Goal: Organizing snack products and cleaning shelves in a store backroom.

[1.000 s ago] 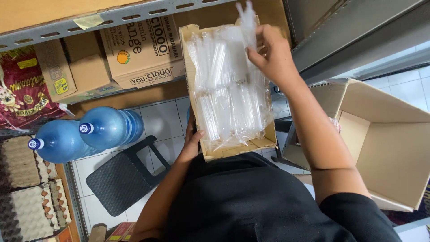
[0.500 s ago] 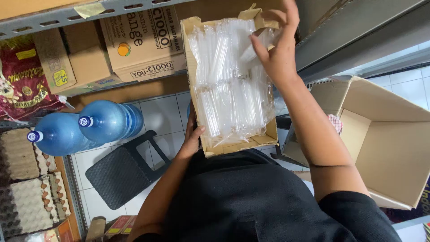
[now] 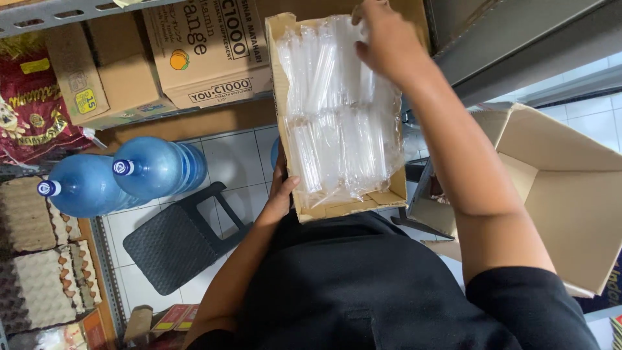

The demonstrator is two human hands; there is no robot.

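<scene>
1. Right now we see the left hand (image 3: 280, 194) gripping the box (image 3: 337, 206) from below at its near left edge, thumb on the side wall, fingers hidden underneath.
2. We see the right hand (image 3: 387, 40) lying on the plastic packs (image 3: 337, 110) at the far right corner of the box, fingers curled down onto the wrap; we cannot tell if it pinches a pack or only presses.
3. We note the box held against the belly, its long axis running away from the body toward the shelf (image 3: 71, 14); the packs lie lengthwise along the same axis.
4. We judge the right hand nearer the packs; they lie under and just left of it.
5. Around: an open carton (image 3: 570, 194) to the right, two blue jugs (image 3: 123, 175) and a black stool (image 3: 175, 240) on the floor at left, egg trays (image 3: 39, 259) at far left, cartons on the shelf.
</scene>
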